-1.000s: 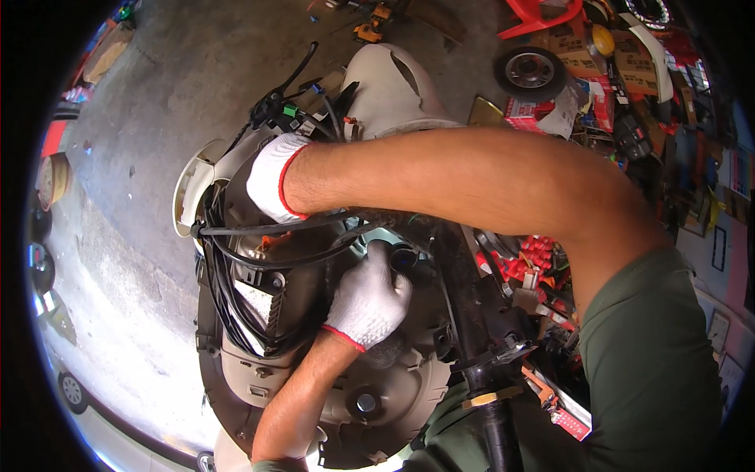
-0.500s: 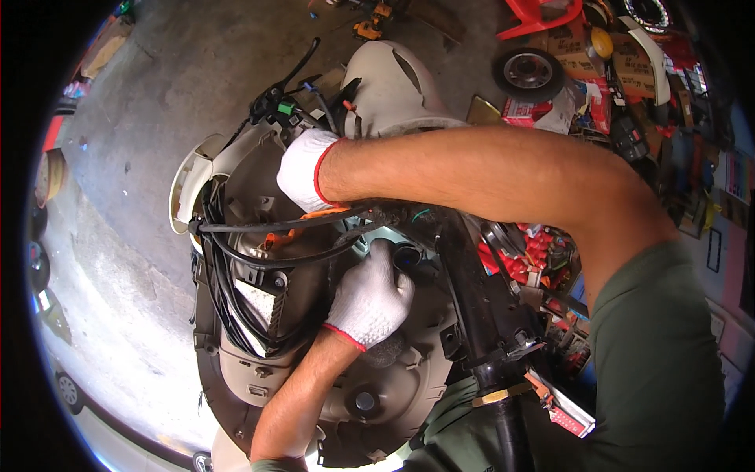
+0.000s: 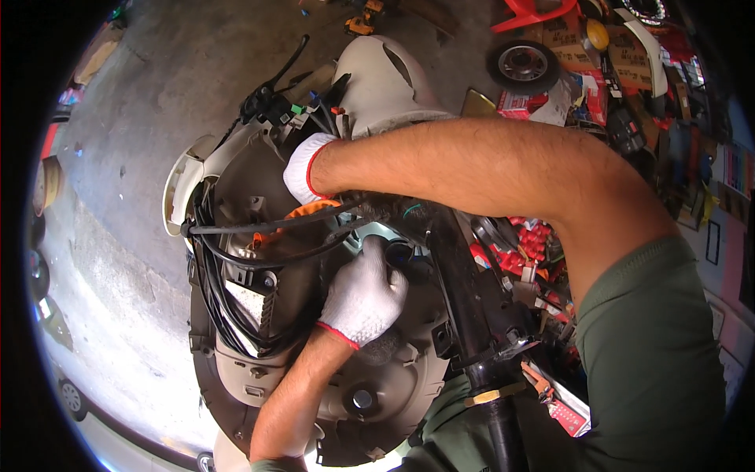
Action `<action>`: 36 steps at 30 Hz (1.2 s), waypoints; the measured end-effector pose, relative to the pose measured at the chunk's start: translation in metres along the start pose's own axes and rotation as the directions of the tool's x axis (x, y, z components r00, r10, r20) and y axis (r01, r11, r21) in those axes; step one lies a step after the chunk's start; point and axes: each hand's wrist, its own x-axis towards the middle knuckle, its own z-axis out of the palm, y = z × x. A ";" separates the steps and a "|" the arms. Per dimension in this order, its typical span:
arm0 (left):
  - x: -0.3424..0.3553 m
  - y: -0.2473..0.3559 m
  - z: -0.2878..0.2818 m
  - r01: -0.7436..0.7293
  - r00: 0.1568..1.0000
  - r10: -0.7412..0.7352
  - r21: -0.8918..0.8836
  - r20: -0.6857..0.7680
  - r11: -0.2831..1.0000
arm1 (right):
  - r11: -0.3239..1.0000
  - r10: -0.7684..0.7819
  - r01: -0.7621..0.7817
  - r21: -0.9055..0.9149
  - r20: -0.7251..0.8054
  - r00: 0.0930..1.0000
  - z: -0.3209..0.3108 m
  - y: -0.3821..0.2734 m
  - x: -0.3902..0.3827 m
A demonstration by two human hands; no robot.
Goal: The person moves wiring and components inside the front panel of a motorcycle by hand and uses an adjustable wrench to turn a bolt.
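My left hand (image 3: 365, 291), in a white knit glove with a red cuff, reaches into a light-coloured recess (image 3: 376, 230) in the middle of a partly stripped scooter. Its fingers are curled in, and whatever they hold is hidden. A dark round part (image 3: 399, 252) is next to its thumb. Above it, my right hand (image 3: 305, 167), gloved alike, reaches down behind the beige body panel (image 3: 236, 177); its fingers are out of sight. Thick orange cable (image 3: 314, 208) shows just below its cuff. Black cables (image 3: 271, 228) cross between my hands and hang in a bundle on the left.
A black metal tube (image 3: 464, 315) with a brass-coloured nut (image 3: 494, 395) stands right of my left hand. The handlebar lever (image 3: 291, 63) sticks out at the far left. A wheel (image 3: 523, 66), cardboard boxes (image 3: 566, 39) and red packages (image 3: 531, 244) crowd the right side.
The whole view has shifted slightly, with the scooter lying a little further left and up. My right hand has dropped deeper behind the panel, and more orange cable shows. My left hand stays at the recess.
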 end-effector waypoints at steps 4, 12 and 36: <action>0.000 0.001 -0.001 0.003 1.000 -0.003 0.015 0.004 1.000 | 1.000 0.007 -0.007 -0.010 0.014 1.000 -0.005 -0.002 0.001; -0.001 0.002 -0.002 -0.004 1.000 0.004 0.025 -0.001 1.000 | 0.995 -0.066 0.068 -0.080 0.033 0.997 -0.041 -0.019 -0.020; 0.000 0.005 -0.002 0.026 0.999 -0.027 0.028 0.032 0.999 | 0.970 -0.184 0.157 -0.186 -0.142 0.973 -0.063 -0.035 -0.019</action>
